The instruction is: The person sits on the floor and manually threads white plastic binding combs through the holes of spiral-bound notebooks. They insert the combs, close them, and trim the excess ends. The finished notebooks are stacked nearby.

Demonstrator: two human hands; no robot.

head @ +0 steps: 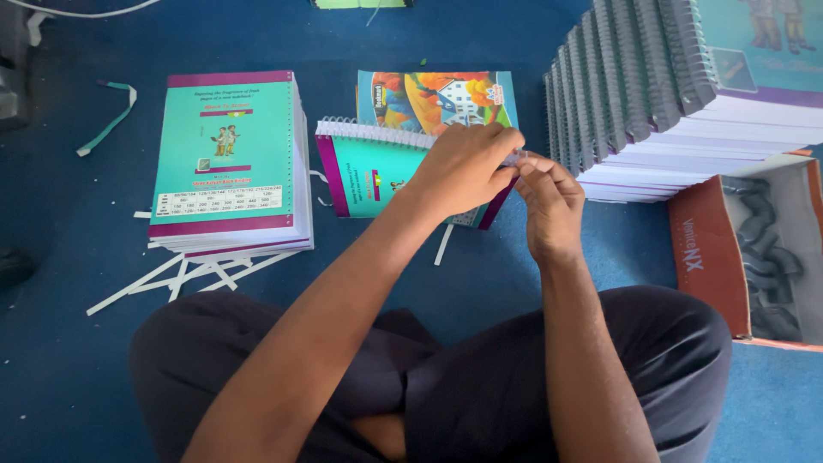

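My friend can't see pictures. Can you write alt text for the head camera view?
A seated person's left hand and right hand pinch the wire coil of a teal spiral notebook on a blue floor, between an unbound stack and bound notebooks.

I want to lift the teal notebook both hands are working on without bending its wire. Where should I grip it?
Probably grip the spiral notebook by its bare lower left corner, coming from the near side. The coil runs along the far edge, where the left hand and right hand work.

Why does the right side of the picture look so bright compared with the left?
Head view: strong light washes out the page edges of the stacked spiral notebooks; the blue floor at left lies dimmer; the left hand and right hand at the teal notebook look sharp, not blurred.
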